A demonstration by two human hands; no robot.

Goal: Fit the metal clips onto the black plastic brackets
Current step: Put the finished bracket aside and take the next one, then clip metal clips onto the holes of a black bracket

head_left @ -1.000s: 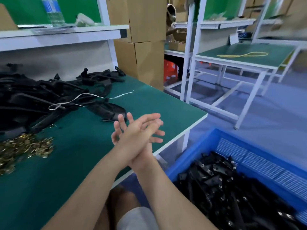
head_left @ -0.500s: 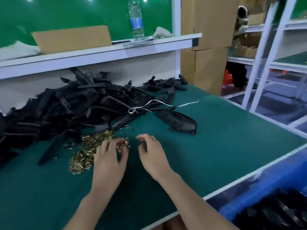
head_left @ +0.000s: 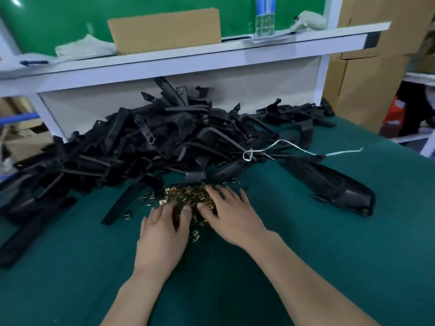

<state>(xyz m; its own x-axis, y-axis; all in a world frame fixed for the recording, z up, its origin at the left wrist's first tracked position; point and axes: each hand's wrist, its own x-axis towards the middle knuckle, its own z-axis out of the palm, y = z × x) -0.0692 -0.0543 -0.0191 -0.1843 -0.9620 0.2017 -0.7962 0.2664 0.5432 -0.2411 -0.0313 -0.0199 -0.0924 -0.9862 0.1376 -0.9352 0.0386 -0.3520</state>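
A small heap of brass-coloured metal clips (head_left: 186, 196) lies on the green table (head_left: 306, 255), just in front of a big pile of black plastic brackets (head_left: 146, 142). My left hand (head_left: 164, 234) lies palm down with its fingertips on the near edge of the clip heap. My right hand (head_left: 231, 215) lies palm down beside it, fingers spread over the right side of the heap. Neither hand plainly holds a clip; what is under the fingers is hidden. One long black bracket (head_left: 329, 184) lies apart to the right.
A white cord (head_left: 294, 147) trails from the bracket pile to the right. Behind the pile runs a white shelf (head_left: 211, 55) with a cardboard box (head_left: 164, 29) and a water bottle (head_left: 264, 15). Stacked cartons (head_left: 367, 67) stand at the right.
The view has swung left from the blue crate to the bracket pile. Both hands, earlier crossed in the air, have come down and moved forward onto the clip heap.
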